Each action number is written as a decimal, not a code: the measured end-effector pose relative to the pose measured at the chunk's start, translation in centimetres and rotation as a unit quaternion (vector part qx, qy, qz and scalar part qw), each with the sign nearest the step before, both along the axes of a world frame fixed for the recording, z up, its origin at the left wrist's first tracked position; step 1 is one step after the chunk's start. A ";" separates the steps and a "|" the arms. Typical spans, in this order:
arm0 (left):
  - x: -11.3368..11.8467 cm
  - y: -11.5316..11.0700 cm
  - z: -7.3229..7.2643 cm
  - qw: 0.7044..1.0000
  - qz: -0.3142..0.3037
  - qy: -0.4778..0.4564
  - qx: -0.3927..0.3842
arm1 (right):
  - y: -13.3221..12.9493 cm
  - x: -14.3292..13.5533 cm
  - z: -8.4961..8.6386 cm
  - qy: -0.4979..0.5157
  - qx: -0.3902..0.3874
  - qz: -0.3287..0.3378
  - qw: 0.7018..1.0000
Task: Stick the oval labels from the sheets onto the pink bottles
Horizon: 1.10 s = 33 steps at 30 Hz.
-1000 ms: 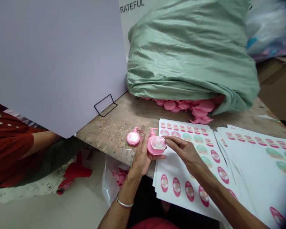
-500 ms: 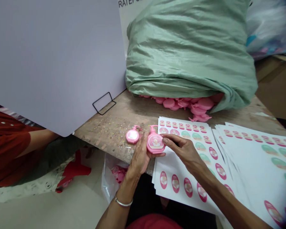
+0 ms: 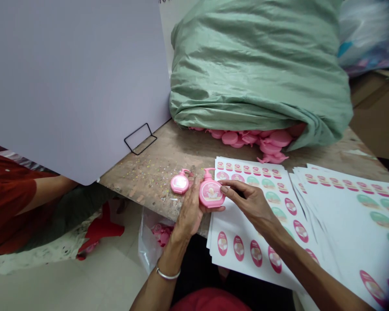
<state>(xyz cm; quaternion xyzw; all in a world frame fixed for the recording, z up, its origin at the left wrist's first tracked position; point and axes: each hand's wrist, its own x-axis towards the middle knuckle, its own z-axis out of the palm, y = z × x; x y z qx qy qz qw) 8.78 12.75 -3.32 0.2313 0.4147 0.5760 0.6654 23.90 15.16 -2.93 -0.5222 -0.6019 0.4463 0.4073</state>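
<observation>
A small pink pump bottle [image 3: 211,196] with a round label on its front is held upright over the table's near edge. My left hand [image 3: 191,207] wraps around its left side and underneath, closed on it. At the label's right edge, the thumb and forefinger of my right hand [image 3: 243,196] are pinched against the bottle; whether anything lies between them is hidden. Another pink pump bottle [image 3: 179,183] with a pale label lies on the table just left of my left hand. Sticker sheets [image 3: 246,224] with oval and round labels lie under and beside my right arm.
A green cloth sack [image 3: 259,73] spilling pink bottles [image 3: 270,147] stands at the back. More sticker sheets [image 3: 340,224] lie at right. A grey panel [image 3: 78,86] on a wire foot [image 3: 140,139] divides the left side, near another person's arm [image 3: 48,190]. A plastic bag [image 3: 147,242] hangs below the edge.
Both hands keep their hold on the bottle, with hardly any movement. The view has shifted very slightly.
</observation>
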 end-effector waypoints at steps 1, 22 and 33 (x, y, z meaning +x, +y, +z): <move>0.0 0.0 0.0 1.000 0.001 -0.002 -0.001 | 0.0 0.0 0.0 -0.002 0.001 0.000 1.000; 0.0 -0.5 -0.5 0.995 -0.043 0.076 0.049 | 0.1 0.3 -0.3 -0.291 0.195 -0.103 0.931; -3.5 0.0 -2.8 0.887 -0.008 0.456 0.068 | 7.8 8.4 -2.7 -0.407 0.047 -0.217 0.886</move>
